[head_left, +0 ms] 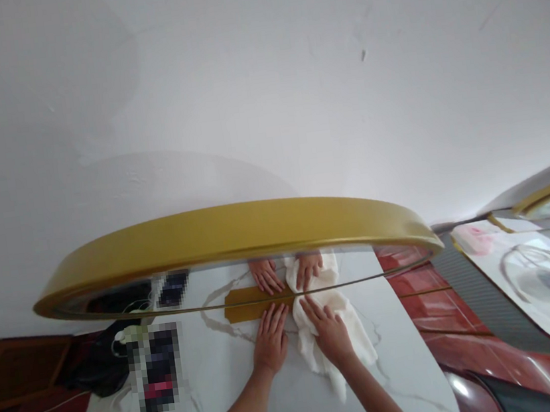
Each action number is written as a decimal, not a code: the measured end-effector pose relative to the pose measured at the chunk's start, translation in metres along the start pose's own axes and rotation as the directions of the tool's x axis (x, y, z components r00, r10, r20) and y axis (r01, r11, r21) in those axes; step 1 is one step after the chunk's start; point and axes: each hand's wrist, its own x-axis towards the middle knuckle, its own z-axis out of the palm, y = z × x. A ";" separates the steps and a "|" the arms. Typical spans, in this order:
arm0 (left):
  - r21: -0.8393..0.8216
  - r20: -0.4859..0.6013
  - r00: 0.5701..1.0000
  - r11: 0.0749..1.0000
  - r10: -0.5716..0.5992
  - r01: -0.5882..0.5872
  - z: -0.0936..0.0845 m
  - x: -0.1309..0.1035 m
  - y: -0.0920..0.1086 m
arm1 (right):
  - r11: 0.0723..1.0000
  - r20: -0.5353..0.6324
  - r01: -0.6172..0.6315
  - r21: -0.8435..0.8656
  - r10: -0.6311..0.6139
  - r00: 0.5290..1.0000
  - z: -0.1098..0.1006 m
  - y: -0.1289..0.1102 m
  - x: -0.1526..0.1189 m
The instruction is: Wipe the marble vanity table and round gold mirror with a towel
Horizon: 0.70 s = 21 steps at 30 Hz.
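My left hand (271, 335) lies with its fingers stretched out at the right part of a flat gold strip (243, 313) along the mirror's lower edge. Beside it, my right hand (331, 333) rests on a crumpled white cloth (354, 330), its fingers extended toward the mirror base. The cloth spreads over the white marble-patterned tabletop (299, 403). Directly ahead stands a mirror with a thick gold frame (237, 227); both hands and the cloth are reflected in its glass.
A pixelated dark item (159, 367) lies at the table's left side. A black bag (99, 364) and cables are further left. To the right, another white table (549, 279) carries a looped clear item and something pink. A pale wall (262, 100) rises behind the mirror.
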 end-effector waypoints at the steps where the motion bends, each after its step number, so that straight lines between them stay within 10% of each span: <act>1: -0.007 0.008 1.000 1.000 -0.003 0.003 -0.001 0.000 0.000 | 1.000 0.003 -0.010 -0.009 0.010 1.000 -0.001 0.000 0.003; 21: -0.040 0.023 1.000 0.999 -0.021 0.022 -0.004 0.000 0.002 | 0.998 -0.022 -0.049 -0.030 0.048 0.999 -0.006 -0.010 0.002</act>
